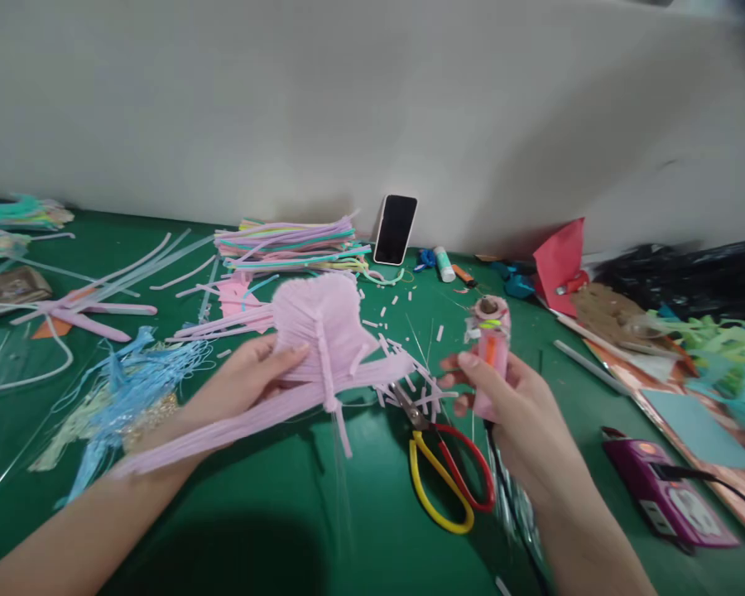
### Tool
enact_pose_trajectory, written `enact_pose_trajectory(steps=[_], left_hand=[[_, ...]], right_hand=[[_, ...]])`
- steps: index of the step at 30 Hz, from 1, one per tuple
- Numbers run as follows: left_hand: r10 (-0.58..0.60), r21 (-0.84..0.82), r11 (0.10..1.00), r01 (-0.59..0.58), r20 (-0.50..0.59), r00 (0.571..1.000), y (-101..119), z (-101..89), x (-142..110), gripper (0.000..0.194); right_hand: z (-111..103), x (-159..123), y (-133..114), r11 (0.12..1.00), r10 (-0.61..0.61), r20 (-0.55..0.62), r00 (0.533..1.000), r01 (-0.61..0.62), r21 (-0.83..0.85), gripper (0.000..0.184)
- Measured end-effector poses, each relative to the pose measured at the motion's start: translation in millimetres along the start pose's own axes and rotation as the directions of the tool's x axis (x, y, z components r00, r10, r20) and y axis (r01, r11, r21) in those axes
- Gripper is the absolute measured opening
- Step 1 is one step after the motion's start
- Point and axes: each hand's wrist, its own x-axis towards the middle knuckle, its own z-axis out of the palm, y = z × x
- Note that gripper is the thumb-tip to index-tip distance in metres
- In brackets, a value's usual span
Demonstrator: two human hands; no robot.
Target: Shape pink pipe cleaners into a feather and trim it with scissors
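My left hand (242, 382) grips a pink woven piece made of pipe cleaners (323, 335), fanned out at the top with long strands trailing down past my wrist. My right hand (502, 401) is closed around a pink hot glue gun (492, 343), held upright with its nozzle up, to the right of the woven piece. A cord runs down from the glue gun. Scissors (440, 463) with yellow and red handles lie on the green table (273, 513) between my hands, below the piece.
A stack of coloured pipe cleaners (291, 247) and a phone (396, 229) leaning on the wall sit at the back. Blue tassels (130, 377) lie left. A purple device (664, 492), red paper (559, 257) and scraps crowd the right. Short pink offcuts scatter around.
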Motion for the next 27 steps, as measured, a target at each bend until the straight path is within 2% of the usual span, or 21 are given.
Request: enact_pose_trajectory(steps=[3,6,9,11,16,18,21,24,27], left_hand=[[-0.073,-0.109,0.991,0.083,0.092,0.993,-17,10.0,12,0.026],[-0.096,-0.144,0.983,0.112,0.115,0.989,-23,12.7,15,0.023],[-0.112,-0.070,0.991,0.118,0.086,0.990,-21,12.8,13,0.026],[-0.119,-0.014,0.993,0.120,0.052,0.991,-19,15.5,11,0.025],[-0.097,0.002,0.995,0.097,0.023,0.995,-21,29.3,3,0.019],[-0.109,-0.022,0.994,0.110,0.023,0.994,-23,33.1,1,0.017],[-0.121,-0.065,0.990,0.123,0.023,0.992,-24,34.1,1,0.016],[-0.129,-0.060,0.990,0.131,0.028,0.991,-24,29.9,2,0.017],[-0.142,-0.040,0.989,0.144,0.058,0.988,-25,22.3,5,0.020]], right_hand=[[15,-2,8,0.998,0.064,0.092,0.994,-0.064,0.004,0.044],[25,-1,21,0.995,0.085,0.057,0.995,-0.083,-0.050,0.048],[31,-4,28,0.992,-0.007,-0.074,0.997,-0.002,-0.125,0.045],[36,-9,31,0.977,-0.088,-0.116,0.989,0.063,-0.202,0.043],[52,-23,43,0.894,-0.176,-0.087,0.981,0.122,-0.431,0.069],[55,-24,48,0.847,-0.211,-0.069,0.975,0.147,-0.510,0.071],[53,-22,49,0.830,-0.216,-0.072,0.974,0.144,-0.538,0.067],[42,-14,42,0.865,-0.172,-0.119,0.978,0.092,-0.492,0.064],[23,1,34,0.874,-0.213,-0.264,0.941,0.064,-0.481,0.059]])
